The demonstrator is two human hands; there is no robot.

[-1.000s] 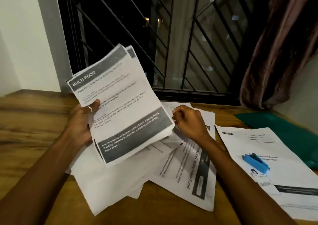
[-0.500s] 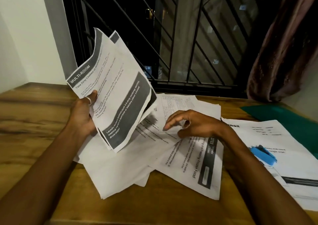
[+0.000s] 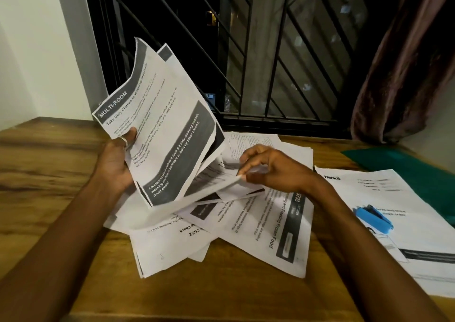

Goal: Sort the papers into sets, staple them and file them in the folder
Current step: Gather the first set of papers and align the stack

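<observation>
My left hand grips a small set of printed sheets headed MULTI-ROOM, held upright above the table. Under it lies a loose pile of papers spread over the wooden table. My right hand pinches the edge of one sheet from that pile and lifts it; the sheet is blurred. A blue stapler lies on a separate stack of papers at the right. The green folder lies flat at the far right, partly under that stack.
A barred window runs along the table's back edge, and a brown curtain hangs at the right. A white wall closes the left side. Bare wood shows at the left and along the front edge.
The held set has tilted more upright. My right hand went from resting over the pile to pinching one sheet and raising its edge. The view has shifted slightly.
</observation>
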